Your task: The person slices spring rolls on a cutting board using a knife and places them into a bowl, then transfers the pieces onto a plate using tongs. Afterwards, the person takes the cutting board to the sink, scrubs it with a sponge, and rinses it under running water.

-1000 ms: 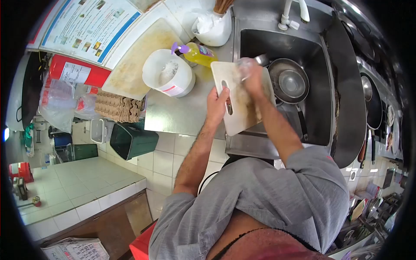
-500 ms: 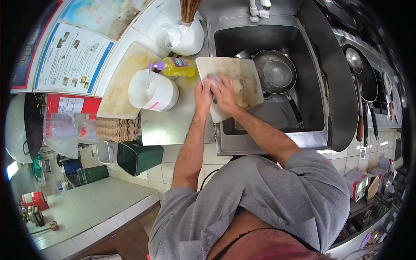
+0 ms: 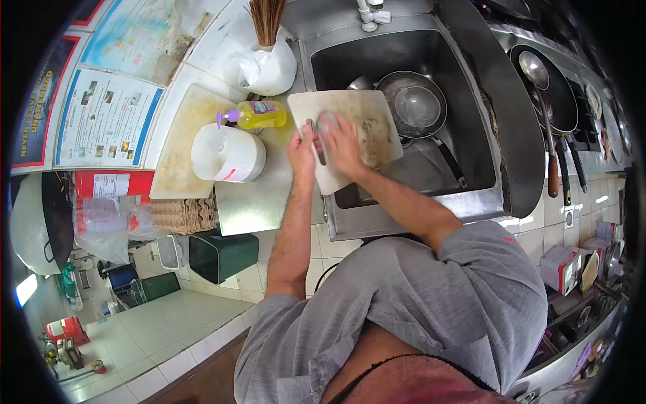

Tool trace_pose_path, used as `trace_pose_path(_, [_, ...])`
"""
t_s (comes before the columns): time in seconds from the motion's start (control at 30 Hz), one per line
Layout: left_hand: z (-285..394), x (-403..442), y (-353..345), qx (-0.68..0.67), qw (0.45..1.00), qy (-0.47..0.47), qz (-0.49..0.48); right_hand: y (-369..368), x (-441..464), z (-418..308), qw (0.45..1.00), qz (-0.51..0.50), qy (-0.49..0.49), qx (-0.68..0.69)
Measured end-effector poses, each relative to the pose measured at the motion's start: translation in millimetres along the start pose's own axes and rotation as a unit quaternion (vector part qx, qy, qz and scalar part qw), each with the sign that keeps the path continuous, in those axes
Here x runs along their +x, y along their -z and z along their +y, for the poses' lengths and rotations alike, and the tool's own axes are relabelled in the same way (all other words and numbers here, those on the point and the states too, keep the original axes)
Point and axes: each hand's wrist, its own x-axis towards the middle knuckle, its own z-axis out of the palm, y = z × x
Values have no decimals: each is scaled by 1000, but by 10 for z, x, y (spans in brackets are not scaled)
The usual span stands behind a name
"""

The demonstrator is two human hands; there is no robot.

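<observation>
A stained white cutting board (image 3: 377, 124) lies across the left side of the sink, partly over the counter. My left hand (image 3: 303, 151) is closed on the board's left edge, its fingers at the dark handle slot. My right hand (image 3: 344, 148) presses onto the board's face, slightly motion-blurred, over a pale greyish scrubbing pad (image 3: 328, 121) that is mostly covered by the fingers. Just left of the board, a bottle of yellow dish soap (image 3: 264, 114) with a purple pump lies on its side. A white tub (image 3: 245, 158) stands beside it.
The steel sink (image 3: 481, 145) holds a frying pan (image 3: 437, 121) with a black handle and a round bowl-like item inside it. A faucet (image 3: 369, 17) is at the back. Another board (image 3: 178, 151), egg trays (image 3: 182, 215) and a white container (image 3: 286, 74) with a stick brush are left.
My right hand has shifted slightly over the board and is more blurred. My left hand has moved to show more of the slot. The whole view has tilted a little.
</observation>
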Motion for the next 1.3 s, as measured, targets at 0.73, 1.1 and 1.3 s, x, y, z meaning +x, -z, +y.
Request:
trace_pose_path(0.73, [595, -672, -83, -23, 997, -68, -33, -346, 120, 1978, 934, -58, -352, -11])
trace_pose_path(1.1, [-164, 30, -321, 4, 994, -27, 109, 1132, -363, -277, 957, -224, -42, 178])
trace_pose_path(1.3, [-280, -75, -532, 29, 997, -45, -55, 1339, -279, 144, 957, -284, 31, 42])
